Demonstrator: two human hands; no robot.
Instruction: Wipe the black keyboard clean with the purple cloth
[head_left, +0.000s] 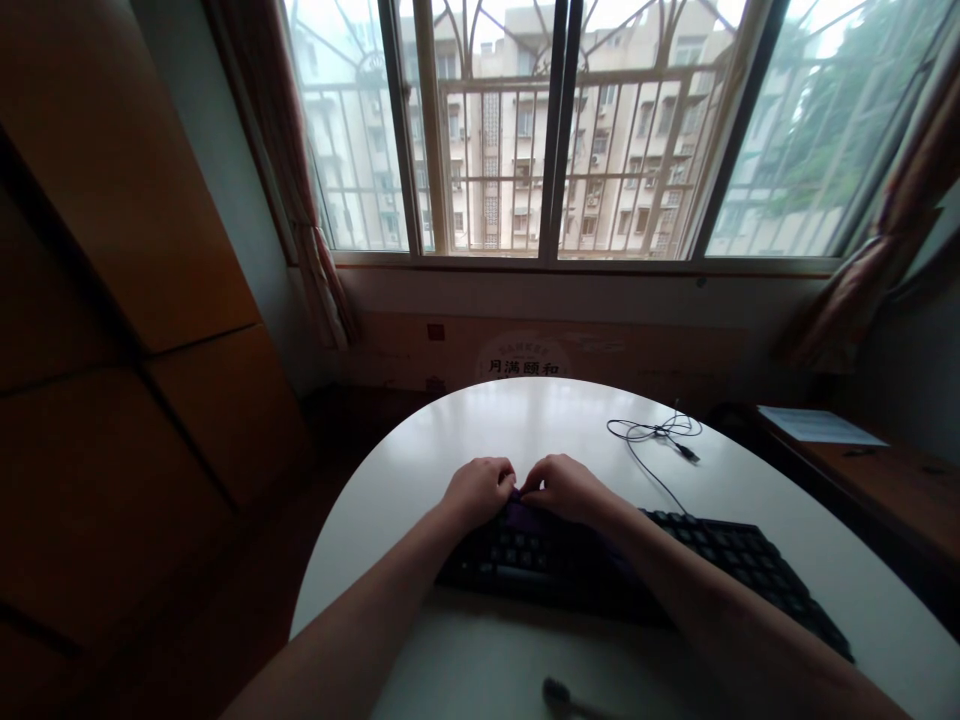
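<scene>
item: left hand (480, 485). fingers curled with little gap, tips drawn in on the purple cloth; its thumb is mostly hidden.

item: right hand (568, 487). thumb and forefinger bent into a small ring, tips meeting on the same cloth, just beside the left fingertips.

item: purple cloth (523, 515). between and just below both sets of fingertips, lying over the keyboard's far edge; how much runs on under the right forearm is too dark to tell.

item: black keyboard (739, 545). beneath the fingers, reaching out to their right past the right forearm; keys face up.

item: black cable (637, 435). loosely coiled beyond the right fingers and to their right, one strand running back to the keyboard; plug (688, 454) lying free.

item: dark brush-like thing (556, 692). nearer the wearer than the fingers, well apart from them, partly out of view.

item: white table (405, 450). under all of the above.

step in hand, as judged: working the cloth at the keyboard's far edge with both hands. next move, as judged: calls for a firm pinch and steady cloth.
</scene>
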